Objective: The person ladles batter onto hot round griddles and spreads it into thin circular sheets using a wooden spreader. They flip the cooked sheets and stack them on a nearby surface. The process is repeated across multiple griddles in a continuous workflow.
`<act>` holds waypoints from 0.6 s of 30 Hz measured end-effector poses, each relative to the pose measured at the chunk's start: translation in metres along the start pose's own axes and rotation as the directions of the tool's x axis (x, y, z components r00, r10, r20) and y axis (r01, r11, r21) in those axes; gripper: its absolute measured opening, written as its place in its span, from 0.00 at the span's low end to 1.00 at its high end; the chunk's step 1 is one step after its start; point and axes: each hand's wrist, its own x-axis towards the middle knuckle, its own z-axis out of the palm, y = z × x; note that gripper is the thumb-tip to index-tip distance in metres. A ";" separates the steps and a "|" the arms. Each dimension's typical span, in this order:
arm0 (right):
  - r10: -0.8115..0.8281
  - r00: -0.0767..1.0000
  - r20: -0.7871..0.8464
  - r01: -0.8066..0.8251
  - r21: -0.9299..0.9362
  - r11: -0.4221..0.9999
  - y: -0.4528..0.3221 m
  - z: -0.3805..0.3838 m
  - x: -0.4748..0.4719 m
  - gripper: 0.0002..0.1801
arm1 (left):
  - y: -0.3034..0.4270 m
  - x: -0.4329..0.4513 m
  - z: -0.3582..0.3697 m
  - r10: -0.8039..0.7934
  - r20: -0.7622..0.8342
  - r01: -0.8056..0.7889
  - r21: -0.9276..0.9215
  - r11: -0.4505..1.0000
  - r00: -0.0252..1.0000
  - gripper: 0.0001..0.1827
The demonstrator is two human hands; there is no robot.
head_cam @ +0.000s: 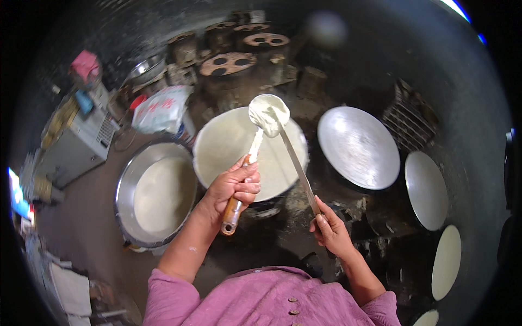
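Observation:
My left hand grips the wooden handle of a ladle, whose bowl carries a thick whitish batter. With my right hand I hold a long flat metal strip that slants up to the ladle, its tip at the batter. Both tools are above a large round pan or griddle covered with a pale cream layer; whether it is liquid or cooked cannot be told. To the left of that stands a wide metal basin holding more pale batter.
On the right are a shiny round metal pan or lid, a grey disc, a pale disc and a wire rack. Perforated round stove plates stand at the back. A printed sack and a metal cabinet are left.

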 end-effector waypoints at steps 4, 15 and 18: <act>-0.037 0.996 -0.086 0.043 0.067 0.997 -0.009 -0.072 -0.028 0.26 | -0.031 0.062 0.047 -0.163 0.112 0.176 -0.115 0.978 0.980 0.13; -0.197 0.902 -0.384 -0.077 -0.592 0.803 -0.056 -0.303 -0.082 0.21 | -0.138 0.286 0.099 0.312 0.342 -0.201 0.891 -0.407 0.886 0.31; -0.228 0.909 -0.349 -0.155 -0.792 0.591 -0.066 -0.340 -0.078 0.22 | -0.163 0.310 0.101 0.220 0.448 -0.160 0.668 -0.727 0.867 0.30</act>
